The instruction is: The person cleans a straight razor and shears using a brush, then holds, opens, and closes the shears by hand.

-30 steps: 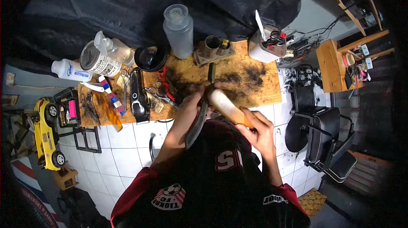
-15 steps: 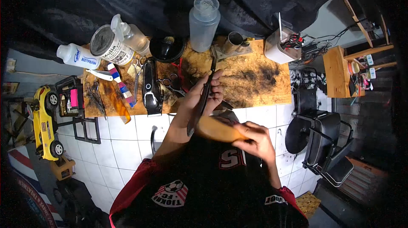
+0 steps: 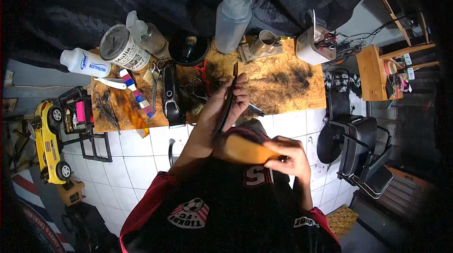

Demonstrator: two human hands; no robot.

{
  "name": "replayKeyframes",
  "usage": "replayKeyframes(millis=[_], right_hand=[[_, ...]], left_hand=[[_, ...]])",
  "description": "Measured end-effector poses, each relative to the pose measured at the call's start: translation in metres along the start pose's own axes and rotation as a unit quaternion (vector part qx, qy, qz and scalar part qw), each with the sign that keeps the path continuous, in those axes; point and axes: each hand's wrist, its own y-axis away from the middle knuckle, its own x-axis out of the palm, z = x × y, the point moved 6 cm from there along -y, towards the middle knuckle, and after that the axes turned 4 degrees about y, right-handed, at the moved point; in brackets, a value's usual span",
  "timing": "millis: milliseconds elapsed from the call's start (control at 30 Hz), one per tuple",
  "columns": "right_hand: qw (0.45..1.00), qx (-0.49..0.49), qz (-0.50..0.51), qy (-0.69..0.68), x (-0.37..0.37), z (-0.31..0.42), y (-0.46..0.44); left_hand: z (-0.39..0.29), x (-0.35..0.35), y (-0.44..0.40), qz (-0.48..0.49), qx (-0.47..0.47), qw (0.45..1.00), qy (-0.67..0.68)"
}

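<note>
My left hand [image 3: 234,99] is closed around a long, thin black tool [image 3: 227,107], which slants from above the fingers down past the palm; its exact kind is unclear. In my right hand [image 3: 290,156] is a tan wooden brush [image 3: 247,150], pinched at its right end and blurred by motion. The brush's left end, dark and smeared, meets or nearly meets the tool's lower end. Both hands are in front of my body, just off the near edge of the wooden table [image 3: 264,104]. Loose dark hair [image 3: 297,81] lies scattered on its top.
Hair clippers [image 3: 172,95], scissors [image 3: 107,107], a white razor [image 3: 110,83] and combs lie on the table's left. Behind stand a spray bottle [image 3: 151,38], a translucent bottle [image 3: 232,22] and a white container [image 3: 314,50]. A black barber chair [image 3: 361,154] is at right.
The brush has moved slightly left and down along the black tool, with my right hand following. My left hand keeps its grip, and the tool stands a little steeper. The view has shifted slightly.
</note>
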Motion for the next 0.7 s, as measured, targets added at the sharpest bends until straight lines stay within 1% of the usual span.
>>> replayKeyframes(millis=[33, 67, 100, 133, 167, 200, 233, 267, 300, 333, 367, 400, 433, 467, 500, 533, 567, 633, 667, 700], right_hand=[[0.999, 0.011, -0.038, -0.024, 0.0, -0.007, 0.002], [0.996, 0.039, -0.084, 0.007, -0.004, -0.011, 0.003], [0.984, 0.113, -0.12, 0.064, -0.008, -0.007, -0.005], [0.977, 0.129, -0.15, 0.077, -0.006, -0.006, -0.008], [0.969, 0.144, -0.181, 0.09, -0.006, -0.006, -0.009], [0.985, 0.114, -0.09, 0.092, 0.004, -0.003, -0.005], [0.991, 0.112, -0.055, 0.047, 0.009, -0.002, -0.002], [0.996, 0.081, -0.024, 0.031, 0.013, 0.0, 0.001], [0.999, 0.048, 0.007, 0.017, 0.015, 0.002, 0.004], [0.998, 0.065, 0.021, -0.012, 0.014, 0.0, 0.008], [0.998, 0.066, 0.02, -0.012, 0.015, -0.003, 0.011], [0.995, 0.072, -0.047, -0.044, 0.012, -0.009, 0.015], [0.988, 0.076, -0.114, -0.074, 0.008, -0.014, 0.019], [0.975, 0.124, -0.177, -0.046, 0.008, -0.021, 0.02], [0.97, 0.148, -0.192, 0.023, 0.003, -0.012, 0.007], [0.965, 0.152, -0.21, 0.031, 0.005, -0.009, -0.001], [0.961, 0.156, -0.227, 0.038, 0.006, -0.006, -0.005], [0.984, 0.129, -0.104, 0.058, 0.013, -0.003, -0.007], [0.992, 0.108, -0.052, 0.026, 0.018, 0.0, -0.007], [0.996, 0.076, -0.033, -0.014, 0.022, -0.001, -0.004]], left_hand=[[0.0, 0.0, 0.001, -0.001, -0.003, 1.0, 0.0], [-0.001, -0.003, 0.003, -0.035, 0.014, 0.998, -0.043], [-0.001, 0.001, 0.006, -0.069, 0.031, 0.993, -0.086], [0.004, 0.013, 0.011, -0.153, 0.123, 0.959, -0.205], [-0.006, 0.003, 0.01, -0.155, 0.121, 0.958, -0.207], [-0.014, -0.008, 0.002, -0.07, 0.055, 0.983, -0.162], [-0.012, -0.002, 0.0, 0.015, -0.009, 0.993, -0.113], [-0.017, -0.008, 0.004, -0.013, 0.026, 0.988, -0.152], [-0.011, 0.0, 0.007, -0.013, 0.024, 0.988, -0.152], [-0.009, 0.006, 0.011, -0.05, 0.047, 0.985, -0.158], [-0.01, 0.006, 0.015, -0.088, 0.072, 0.98, -0.163], [-0.006, 0.015, 0.01, -0.006, 0.015, 0.991, -0.135], [-0.003, 0.014, 0.012, -0.007, 0.015, 0.991, -0.134], [-0.004, 0.009, 0.016, -0.062, 0.068, 0.978, -0.189], [-0.006, 0.011, 0.02, -0.116, 0.12, 0.956, -0.243], [-0.015, 0.004, 0.021, -0.107, 0.123, 0.935, -0.315], [-0.018, -0.003, 0.021, -0.106, 0.124, 0.935, -0.315], [-0.017, 0.006, 0.024, -0.08, 0.129, 0.931, -0.331], [-0.018, 0.002, 0.022, -0.084, 0.103, 0.952, -0.274], [-0.021, 0.003, 0.02, -0.072, 0.101, 0.962, -0.242]])
